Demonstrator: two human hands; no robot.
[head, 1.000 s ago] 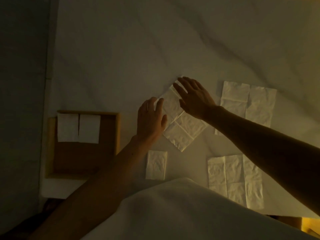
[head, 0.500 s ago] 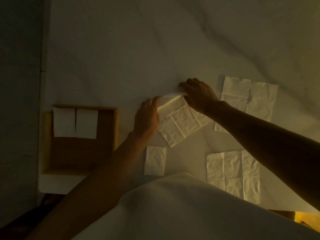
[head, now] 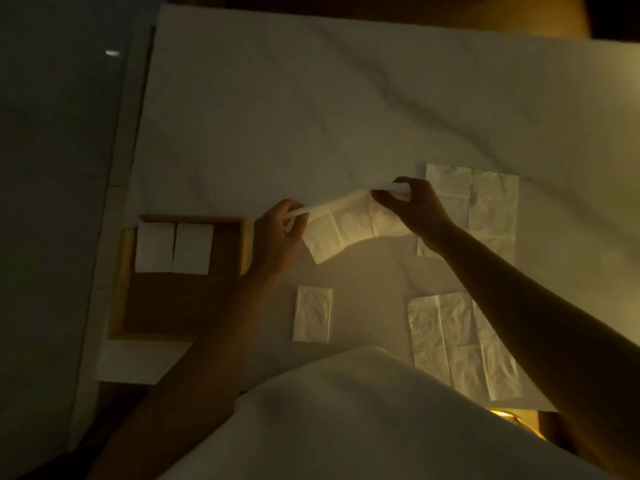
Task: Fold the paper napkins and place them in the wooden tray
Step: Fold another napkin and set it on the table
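A white paper napkin (head: 349, 226) hangs lifted above the table, stretched between both hands by its upper edge. My left hand (head: 278, 233) pinches its left corner and my right hand (head: 412, 206) pinches its right corner. The wooden tray (head: 128, 268) lies at the left with two folded napkins (head: 173, 247) side by side at its far end. A small folded napkin (head: 312, 314) lies flat on the table near me. Two unfolded napkins lie flat: one at the right (head: 485, 209), partly behind my right wrist, one near the front right (head: 460, 341).
The white marble-patterned table (head: 311, 116) stretches away beyond the napkins. Its left edge runs just beside the tray, with dark floor (head: 52, 202) beyond. My white garment (head: 346, 420) covers the near edge of the table.
Both hands went from pressing the napkin flat on the table to pinching its far edge and lifting it. The view has also shifted, showing more of the far table.
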